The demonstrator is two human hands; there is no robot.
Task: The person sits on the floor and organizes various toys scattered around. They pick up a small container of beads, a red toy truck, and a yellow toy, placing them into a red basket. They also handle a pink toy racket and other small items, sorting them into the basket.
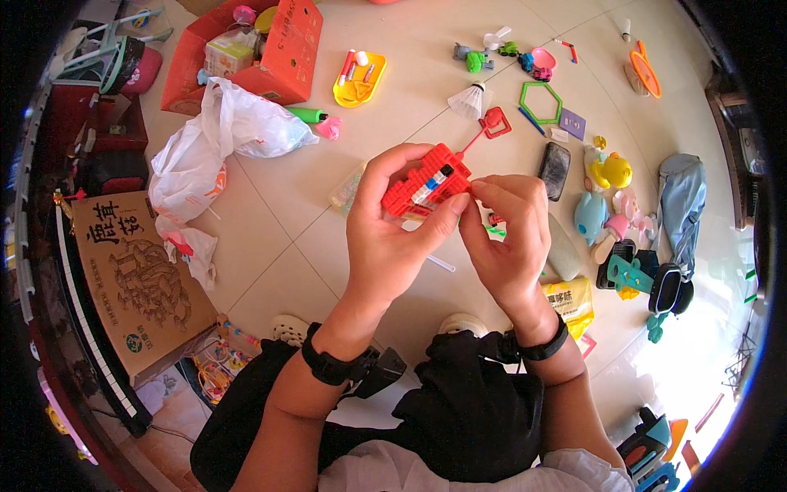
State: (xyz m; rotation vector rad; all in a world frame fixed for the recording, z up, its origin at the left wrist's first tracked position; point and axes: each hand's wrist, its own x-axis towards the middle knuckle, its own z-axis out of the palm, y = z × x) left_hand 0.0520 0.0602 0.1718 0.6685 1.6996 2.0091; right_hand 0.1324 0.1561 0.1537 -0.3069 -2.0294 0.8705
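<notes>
A red model of small building bricks (424,187), with a stripe of white, blue and black pieces on its face, is held above the tiled floor. My left hand (387,227) grips it from the left, fingers behind and thumb along its lower edge. At its right corner, the thumb and fingertips of my right hand (507,230) pinch a red part; whether that is a separate brick I cannot tell. Behind the hands, a clear container of small pieces (347,187) is partly hidden. Small red and green pieces (495,231) show between the hands.
A red cardboard box (289,55), white plastic bag (190,160) and brown carton (141,277) stand left. Ahead lie a yellow tray (369,89) and shuttlecock (468,101). To the right are a black phone (554,171), toys (605,169) and a yellow packet (572,301).
</notes>
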